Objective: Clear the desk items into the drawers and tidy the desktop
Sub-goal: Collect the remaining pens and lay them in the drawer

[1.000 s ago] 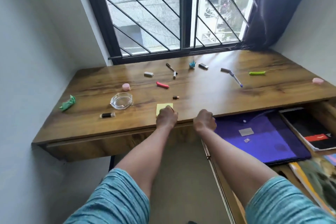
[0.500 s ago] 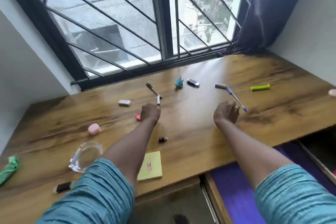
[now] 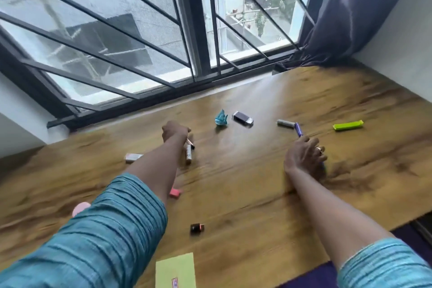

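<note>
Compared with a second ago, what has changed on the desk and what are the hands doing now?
Both hands left the front edge of the desk and reached forward toward the window. The left hand passed the red item and now grips the dark pen; the right hand has closed round the blue pen. The yellow sticky notes, teal paper figure and green highlighter lie where they were.

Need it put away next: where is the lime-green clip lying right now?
Head view: the lime-green clip lies far right on the desk, just right of the grey cap and purple pen, beyond the right hand.
</note>
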Available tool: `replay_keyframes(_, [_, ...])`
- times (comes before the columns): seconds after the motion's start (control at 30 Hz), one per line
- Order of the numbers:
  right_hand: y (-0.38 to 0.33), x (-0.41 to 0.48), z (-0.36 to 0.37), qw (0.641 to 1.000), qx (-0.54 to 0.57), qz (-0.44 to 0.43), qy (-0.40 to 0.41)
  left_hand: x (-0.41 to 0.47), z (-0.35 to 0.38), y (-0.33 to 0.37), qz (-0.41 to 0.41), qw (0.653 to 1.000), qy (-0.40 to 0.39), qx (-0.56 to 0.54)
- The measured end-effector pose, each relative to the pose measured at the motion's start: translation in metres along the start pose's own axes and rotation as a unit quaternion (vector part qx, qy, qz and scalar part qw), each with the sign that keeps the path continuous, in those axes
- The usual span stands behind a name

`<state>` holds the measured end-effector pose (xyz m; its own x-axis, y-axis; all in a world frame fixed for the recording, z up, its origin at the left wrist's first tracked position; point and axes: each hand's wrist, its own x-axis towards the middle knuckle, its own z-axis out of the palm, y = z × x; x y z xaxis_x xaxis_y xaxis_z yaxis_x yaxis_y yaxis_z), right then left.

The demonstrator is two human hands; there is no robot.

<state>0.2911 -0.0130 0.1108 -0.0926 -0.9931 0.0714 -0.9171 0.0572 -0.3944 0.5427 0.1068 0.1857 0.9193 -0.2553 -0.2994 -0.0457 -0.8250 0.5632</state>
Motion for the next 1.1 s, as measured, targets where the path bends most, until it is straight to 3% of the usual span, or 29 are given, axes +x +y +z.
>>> replay_keyframes(0.23, [-0.006, -0.006, -0.002, 1.0, 0.014, 0.019, -0.015, 0.012, 0.006, 0.0, -0.03, 0.999, 0.003, -0.038])
replay_keyframes(0.43, [0.001, -0.019, -0.024, 0.995, 0.072, 0.054, -0.053, 0.033, 0.023, -0.015, -0.018, 0.979, 0.014, -0.202])
replay_keyframes(0.63, [0.04, -0.075, -0.064, 0.981, 0.168, 0.087, -0.046, -0.111, -0.01, -0.028, 0.043, 0.936, -0.011, -0.35])
replay_keyframes(0.83, [0.127, -0.148, -0.126, 0.992, 0.063, -0.055, -0.099, -0.249, 0.003, -0.079, 0.061, 0.909, -0.1, -0.399])
replay_keyframes(1.0, [0.206, -0.18, -0.159, 0.991, 0.019, -0.037, -0.126, -0.339, 0.053, -0.117, 0.045, 0.908, -0.212, -0.358])
replay_keyframes(1.1, [0.25, -0.194, -0.168, 0.985, 0.006, -0.029, -0.169, -0.38, 0.09, -0.14, 0.056, 0.917, -0.281, -0.277])
